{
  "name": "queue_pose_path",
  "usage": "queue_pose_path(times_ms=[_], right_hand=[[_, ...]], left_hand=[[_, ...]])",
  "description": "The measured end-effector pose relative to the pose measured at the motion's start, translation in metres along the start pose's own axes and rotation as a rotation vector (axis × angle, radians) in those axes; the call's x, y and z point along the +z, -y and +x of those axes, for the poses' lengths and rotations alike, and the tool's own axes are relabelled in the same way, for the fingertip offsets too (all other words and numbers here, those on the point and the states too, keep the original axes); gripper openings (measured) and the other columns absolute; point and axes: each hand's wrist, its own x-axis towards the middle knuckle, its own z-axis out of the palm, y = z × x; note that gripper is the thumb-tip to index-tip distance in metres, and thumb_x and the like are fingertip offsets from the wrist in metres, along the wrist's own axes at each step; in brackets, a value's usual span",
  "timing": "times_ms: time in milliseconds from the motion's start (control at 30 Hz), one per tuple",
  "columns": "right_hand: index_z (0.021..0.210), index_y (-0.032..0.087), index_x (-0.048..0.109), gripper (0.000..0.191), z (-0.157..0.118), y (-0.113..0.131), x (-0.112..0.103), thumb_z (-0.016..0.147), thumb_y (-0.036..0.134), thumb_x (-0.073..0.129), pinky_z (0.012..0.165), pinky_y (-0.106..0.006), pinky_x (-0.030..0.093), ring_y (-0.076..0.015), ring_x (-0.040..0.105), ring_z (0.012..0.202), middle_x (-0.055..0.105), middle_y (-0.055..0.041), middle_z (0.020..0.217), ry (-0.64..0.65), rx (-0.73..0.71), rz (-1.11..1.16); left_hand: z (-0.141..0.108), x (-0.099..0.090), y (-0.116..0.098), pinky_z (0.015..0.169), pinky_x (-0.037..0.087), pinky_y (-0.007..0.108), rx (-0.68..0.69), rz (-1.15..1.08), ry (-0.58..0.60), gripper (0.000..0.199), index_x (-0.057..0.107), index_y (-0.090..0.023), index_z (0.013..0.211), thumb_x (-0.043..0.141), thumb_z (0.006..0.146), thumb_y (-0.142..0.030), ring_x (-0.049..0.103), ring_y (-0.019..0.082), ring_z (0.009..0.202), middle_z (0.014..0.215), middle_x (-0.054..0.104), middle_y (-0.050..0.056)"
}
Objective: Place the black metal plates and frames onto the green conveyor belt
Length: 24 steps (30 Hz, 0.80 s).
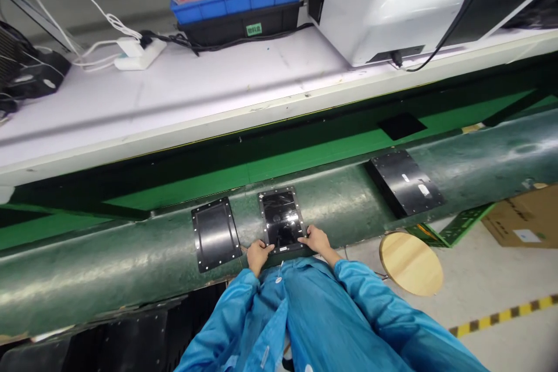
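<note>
A black rectangular panel (282, 218) with a glossy middle and light dots along its border lies on the green belt-like surface (344, 209) in front of my body. My left hand (258, 257) grips its near left corner, the thumb on top and the other fingers curled. At the near right corner my right hand (318, 240) holds the edge in the same way, thumb over the border. Just left of it rests a matte black panel (217, 235) with similar dots. Farther right sits a thicker black panel (407, 183) bearing two small white labels.
Beyond the green surface runs a white bench (209, 93) with a blue bin (244, 0), a white machine (396, 6) and a power strip (138, 58). A round wooden stool (412, 264) and a cardboard box (525, 218) stand at the right.
</note>
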Motion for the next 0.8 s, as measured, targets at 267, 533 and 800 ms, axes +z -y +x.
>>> queue_pose_path(times_ms=[267,533,800], right_hand=[[0.099,0.021,0.072,0.035,-0.012,0.002,-0.001,0.083,0.049,0.085,0.075,-0.03,0.045,-0.0266,0.075,0.1,0.08,-0.0103,0.104,0.055,0.05,-0.013],[0.097,0.02,0.075,0.034,-0.006,0.01,-0.003,0.086,0.051,0.083,0.076,-0.031,0.047,-0.0268,0.075,0.102,0.08,-0.0124,0.107,0.117,0.111,-0.067],[0.095,0.023,0.071,0.031,-0.013,0.006,0.006,0.088,0.051,0.081,0.074,-0.03,0.045,-0.0256,0.074,0.098,0.079,-0.0093,0.101,0.063,0.066,-0.026]], left_hand=[[-0.002,-0.007,-0.003,0.064,0.048,0.027,-0.077,0.047,0.186,0.033,0.056,-0.023,0.073,0.074,0.092,-0.043,0.071,0.019,0.059,0.057,0.068,0.001],[0.005,-0.013,-0.013,0.075,0.048,0.032,-0.038,0.289,0.195,0.035,0.061,-0.024,0.07,0.074,0.088,-0.051,0.075,0.028,0.094,0.087,0.079,0.007],[0.006,-0.017,-0.005,0.073,0.043,0.03,0.046,0.302,0.209,0.034,0.062,-0.022,0.072,0.072,0.091,-0.048,0.074,0.025,0.092,0.084,0.077,0.005]])
